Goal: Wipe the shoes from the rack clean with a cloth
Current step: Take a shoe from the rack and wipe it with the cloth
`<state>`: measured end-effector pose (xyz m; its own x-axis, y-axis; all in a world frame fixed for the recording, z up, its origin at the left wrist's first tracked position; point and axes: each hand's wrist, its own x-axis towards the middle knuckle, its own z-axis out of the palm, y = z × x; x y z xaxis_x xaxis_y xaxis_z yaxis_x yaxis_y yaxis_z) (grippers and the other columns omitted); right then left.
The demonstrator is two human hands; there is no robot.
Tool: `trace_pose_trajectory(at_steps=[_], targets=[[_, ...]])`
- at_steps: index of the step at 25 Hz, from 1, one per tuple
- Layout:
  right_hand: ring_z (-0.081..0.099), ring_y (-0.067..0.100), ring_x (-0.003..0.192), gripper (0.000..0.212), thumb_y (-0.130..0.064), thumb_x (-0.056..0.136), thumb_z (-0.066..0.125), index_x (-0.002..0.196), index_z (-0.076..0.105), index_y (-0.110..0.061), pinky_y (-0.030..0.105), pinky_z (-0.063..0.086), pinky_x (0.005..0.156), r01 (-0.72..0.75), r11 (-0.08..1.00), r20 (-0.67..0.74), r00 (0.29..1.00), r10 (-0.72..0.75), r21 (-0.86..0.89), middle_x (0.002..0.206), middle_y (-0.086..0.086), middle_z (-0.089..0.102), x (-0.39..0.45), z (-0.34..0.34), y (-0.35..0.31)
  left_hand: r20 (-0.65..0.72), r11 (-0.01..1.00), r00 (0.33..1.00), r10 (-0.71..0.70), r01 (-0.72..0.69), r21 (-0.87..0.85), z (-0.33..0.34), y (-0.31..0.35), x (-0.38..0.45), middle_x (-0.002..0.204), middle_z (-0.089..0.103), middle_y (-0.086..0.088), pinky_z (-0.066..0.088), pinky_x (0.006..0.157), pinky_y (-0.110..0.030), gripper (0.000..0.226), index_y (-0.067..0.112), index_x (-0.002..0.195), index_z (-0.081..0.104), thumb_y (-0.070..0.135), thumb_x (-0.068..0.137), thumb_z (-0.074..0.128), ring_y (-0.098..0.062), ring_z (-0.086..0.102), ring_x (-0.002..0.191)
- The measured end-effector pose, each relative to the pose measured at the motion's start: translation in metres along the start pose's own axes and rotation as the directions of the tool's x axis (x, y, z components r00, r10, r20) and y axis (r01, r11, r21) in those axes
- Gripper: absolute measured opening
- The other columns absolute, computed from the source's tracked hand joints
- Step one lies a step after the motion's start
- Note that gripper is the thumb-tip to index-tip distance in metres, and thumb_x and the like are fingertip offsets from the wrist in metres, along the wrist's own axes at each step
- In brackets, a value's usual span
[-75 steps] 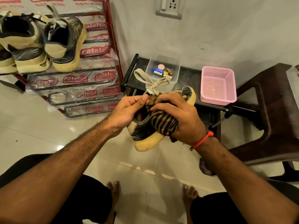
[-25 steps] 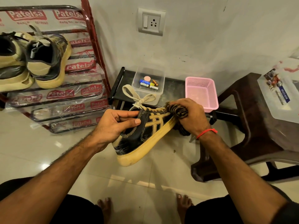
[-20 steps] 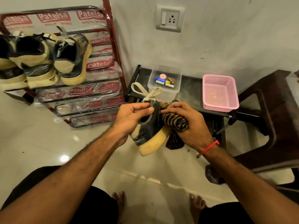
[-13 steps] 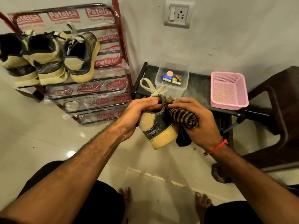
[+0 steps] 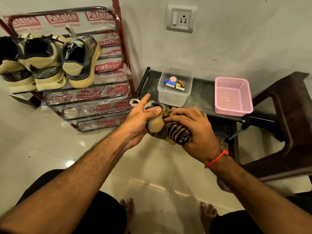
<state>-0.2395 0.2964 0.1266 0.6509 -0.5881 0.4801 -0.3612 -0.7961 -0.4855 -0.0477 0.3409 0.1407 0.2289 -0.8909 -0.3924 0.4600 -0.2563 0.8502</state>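
- Two bare feet (image 5: 128, 205) stand on the shiny cream floor tiles (image 5: 50, 141).
- The left hand (image 5: 140, 119) holds the heel of a black and tan shoe (image 5: 156, 126) up in the air, thumb curled over its top edge.
- The right hand (image 5: 194, 130), with a red thread band (image 5: 217, 158) on the wrist, grips a striped black and yellow cloth (image 5: 179, 133) and presses it on the shoe's side.
- Behind them, a low black table (image 5: 200, 97) carries a clear plastic box (image 5: 173, 93) of small batteries and a pink mesh basket (image 5: 233, 97).
- To the left, the red metal shoe rack (image 5: 121, 48), wrapped in plastic that says "Patelsa", holds three more tan and black shoes (image 5: 47, 65).
- A white wall socket (image 5: 181, 18) sits high up.
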Motion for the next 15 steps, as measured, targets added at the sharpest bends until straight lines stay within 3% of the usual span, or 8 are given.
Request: trace_pose_trajectory(at_steps=[3, 7, 9, 12, 15], targets=[[0.056, 0.027, 0.114, 0.036, -0.034, 0.085, 0.065, 0.115, 0.071, -0.015, 0.053, 0.047, 0.090, -0.074, 0.996, -0.137, 0.987, 0.081, 0.057, 0.123, 0.001, 0.063, 0.000, 0.003, 0.003, 0.036, 0.995, 0.999, -0.015, 0.018, -0.100, 0.008, 0.001, -0.003, 0.138, 0.063, -0.010, 0.062, 0.077, -0.032, 0.076, 0.027, 0.160, 0.029, 0.010, 0.094, 0.063, -0.017, 0.072, 0.105], [0.059, 0.025, 0.112, 0.029, -0.013, 0.085, 0.074, 0.114, 0.071, -0.010, 0.048, 0.049, 0.094, -0.094, 0.985, -0.138, 0.984, 0.114, 0.146, 0.117, 0.005, 0.064, 0.003, 0.001, 0.015, 0.111, 0.997, 0.993, -0.045, 0.051, -0.052, 0.014, -0.007, -0.006, 0.132, 0.068, -0.010, 0.062, 0.088, -0.034, 0.068, 0.031, 0.159, 0.028, 0.004, 0.101, 0.054, -0.018, 0.072, 0.106], [0.059, 0.023, 0.113, 0.031, -0.018, 0.085, 0.072, 0.116, 0.071, -0.012, 0.049, 0.048, 0.095, -0.095, 0.983, -0.090, 0.990, 0.110, 0.158, 0.117, 0.004, 0.064, 0.004, 0.001, 0.014, 0.087, 0.995, 0.995, -0.053, 0.060, -0.080, 0.013, -0.010, -0.006, 0.128, 0.070, -0.010, 0.062, 0.085, -0.034, 0.068, 0.033, 0.159, 0.028, 0.002, 0.102, 0.051, -0.018, 0.073, 0.102], [0.057, 0.026, 0.114, 0.038, -0.037, 0.086, 0.065, 0.115, 0.071, -0.013, 0.046, 0.045, 0.095, 0.027, 1.000, -0.031, 0.999, -0.027, 0.000, 0.120, 0.004, 0.064, 0.001, 0.003, 0.004, 0.045, 0.996, 0.998, -0.036, 0.040, -0.081, 0.011, -0.010, -0.005, 0.132, 0.066, -0.016, 0.062, 0.074, -0.036, 0.072, 0.044, 0.158, 0.025, 0.005, 0.103, 0.051, -0.020, 0.069, 0.097], [0.056, 0.028, 0.116, 0.035, -0.038, 0.089, 0.065, 0.114, 0.072, -0.014, 0.045, 0.043, 0.093, 0.162, 0.982, 0.030, 0.987, -0.160, -0.099, 0.122, 0.004, 0.064, 0.001, 0.005, -0.002, 0.041, 0.999, 0.999, -0.016, 0.017, -0.043, 0.010, -0.007, -0.004, 0.138, 0.058, -0.024, 0.057, 0.068, -0.032, 0.073, 0.052, 0.155, 0.026, 0.006, 0.104, 0.051, -0.019, 0.061, 0.092]])
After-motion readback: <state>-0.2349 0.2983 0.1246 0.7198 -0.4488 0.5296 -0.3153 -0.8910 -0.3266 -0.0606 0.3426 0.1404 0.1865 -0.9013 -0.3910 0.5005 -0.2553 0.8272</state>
